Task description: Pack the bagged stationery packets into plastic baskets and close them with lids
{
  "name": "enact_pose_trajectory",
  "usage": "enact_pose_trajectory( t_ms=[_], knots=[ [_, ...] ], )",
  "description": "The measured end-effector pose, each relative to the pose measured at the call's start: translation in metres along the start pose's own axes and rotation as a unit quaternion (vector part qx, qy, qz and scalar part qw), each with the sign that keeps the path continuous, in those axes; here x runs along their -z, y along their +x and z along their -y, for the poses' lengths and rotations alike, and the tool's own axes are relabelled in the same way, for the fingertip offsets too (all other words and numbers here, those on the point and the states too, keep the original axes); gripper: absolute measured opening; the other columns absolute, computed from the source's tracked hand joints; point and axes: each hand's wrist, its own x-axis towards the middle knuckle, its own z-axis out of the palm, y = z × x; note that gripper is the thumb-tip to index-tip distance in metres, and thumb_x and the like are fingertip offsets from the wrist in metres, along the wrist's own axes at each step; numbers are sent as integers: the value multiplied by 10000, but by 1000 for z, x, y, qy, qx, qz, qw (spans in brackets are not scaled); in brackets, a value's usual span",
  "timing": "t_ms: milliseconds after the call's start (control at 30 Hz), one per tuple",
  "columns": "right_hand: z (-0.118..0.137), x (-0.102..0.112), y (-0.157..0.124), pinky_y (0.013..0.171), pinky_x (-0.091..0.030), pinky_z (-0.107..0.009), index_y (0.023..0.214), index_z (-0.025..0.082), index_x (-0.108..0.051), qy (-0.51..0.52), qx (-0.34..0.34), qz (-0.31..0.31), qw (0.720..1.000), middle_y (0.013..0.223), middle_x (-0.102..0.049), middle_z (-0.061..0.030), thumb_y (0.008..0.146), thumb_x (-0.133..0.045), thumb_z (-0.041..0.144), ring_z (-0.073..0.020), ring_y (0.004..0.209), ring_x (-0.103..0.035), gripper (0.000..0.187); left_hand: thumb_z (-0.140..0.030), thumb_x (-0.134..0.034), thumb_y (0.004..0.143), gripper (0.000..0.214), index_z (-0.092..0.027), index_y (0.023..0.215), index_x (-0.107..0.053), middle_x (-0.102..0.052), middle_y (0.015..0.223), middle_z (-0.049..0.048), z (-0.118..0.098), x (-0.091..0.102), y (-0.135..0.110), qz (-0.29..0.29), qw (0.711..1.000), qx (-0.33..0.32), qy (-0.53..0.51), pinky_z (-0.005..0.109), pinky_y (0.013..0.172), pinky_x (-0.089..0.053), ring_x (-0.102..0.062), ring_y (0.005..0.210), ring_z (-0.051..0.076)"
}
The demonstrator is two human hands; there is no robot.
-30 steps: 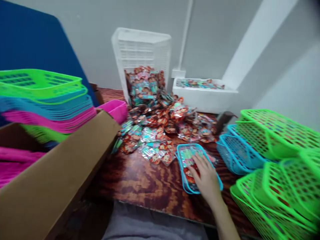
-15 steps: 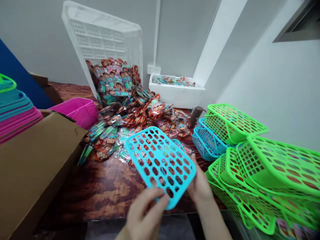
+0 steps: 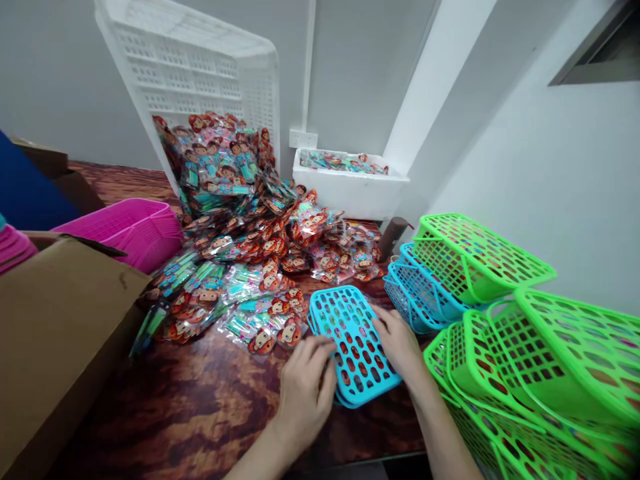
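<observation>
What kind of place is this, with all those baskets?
Probably a workroom or small workshop: lots of similar plastic-bagged items lie heaped in and in front of a big white crate, and many matching green baskets are stacked on the right.

The blue lid (image 3: 359, 338), held tilted moments ago, now lies over the blue basket (image 3: 313, 325), earlier open. The right hand (image 3: 399, 341) has moved from inside it to the lid's right edge; the left hand (image 3: 307, 387) has appeared opposite.
</observation>
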Motion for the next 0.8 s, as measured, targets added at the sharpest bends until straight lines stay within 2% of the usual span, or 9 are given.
enact_pose_trajectory(
  t_ms=[67, 167, 233, 333, 400, 500, 633, 733, 800],
  knots=[
    [3, -3, -9, 791, -498, -371, 1277, 256, -663, -113, 11, -16, 993, 1103, -642, -115, 934, -392, 250, -235, 867, -650, 438, -270, -455, 992, 317, -201, 1272, -589, -552, 1373, 160, 11, -8, 18, -15, 997, 18, 80, 502, 1027, -472, -525, 1270, 300],
    [7, -1, -20, 755, -499, -372, 1276, 272, -663, -206, 47, -31, 977, 1018, -657, -121, 948, -387, 206, -254, 855, -631, 433, -379, -473, 996, 453, -212, 1416, -498, -375, 1558, 144, 23, -20, 42, 51, 984, 10, 170, 632, 1148, -291, -297, 1457, 349],
    [9, 0, -21, 819, -507, -417, 1238, 231, -683, -222, 76, -30, 972, 1019, -666, -146, 934, -393, 166, -296, 946, -608, 425, -413, -477, 991, 475, -220, 1424, -498, -386, 1557, 131, 26, -26, 49, 94, 974, 11, 205, 668, 1167, -209, -280, 1467, 351],
    [10, -3, -17, 961, -492, -471, 1377, 180, -573, -185, 106, -3, 977, 1251, -619, -162, 878, -355, 54, -310, 1151, -556, 558, -411, -471, 986, 481, -212, 1423, -506, -415, 1540, 129, 25, -30, 50, 107, 966, 15, 235, 678, 1177, -158, -297, 1461, 348],
    [11, -6, -11, 1067, -446, -462, 1475, 193, -455, -141, 129, 23, 981, 1435, -515, -129, 839, -333, 0, -273, 1319, -469, 675, -400, -477, 979, 478, -203, 1412, -517, -437, 1524, 138, 21, -29, 51, 101, 963, 20, 248, 681, 1173, -157, -316, 1447, 356],
    [11, -9, -3, 1170, -360, -439, 1464, 177, -467, -91, 140, 54, 984, 1527, -436, -98, 836, -333, 5, -223, 1411, -395, 665, -405, -533, 947, 449, -188, 1338, -576, -518, 1441, 163, 15, -27, 58, 100, 959, 25, 265, 674, 1144, -222, -415, 1362, 384],
    [10, -6, 7, 1169, -372, -412, 1447, 171, -492, -48, 134, 73, 987, 1522, -454, -87, 906, -347, 92, -205, 1389, -444, 565, -396, -524, 951, 342, -181, 1193, -633, -514, 1432, 166, 18, -31, 66, 82, 958, 32, 275, 620, 1076, -339, -478, 1269, 381],
    [10, -3, 16, 1138, -412, -422, 1442, 239, -505, -51, 127, 79, 987, 1519, -463, -50, 950, -364, 146, -220, 1364, -482, 520, -352, -471, 974, 422, -143, 1333, -546, -447, 1502, 174, 26, -36, 68, 63, 962, 42, 262, 597, 1081, -342, -415, 1337, 377],
    [10, -1, 22, 1116, -431, -422, 1432, 260, -519, -63, 121, 89, 987, 1478, -515, -41, 943, -354, 112, -226, 1327, -523, 537, -308, -443, 982, 459, -105, 1389, -498, -472, 1482, 180, 32, -37, 71, 67, 965, 48, 249, 576, 1075, -360, -419, 1331, 369]
  ],
)
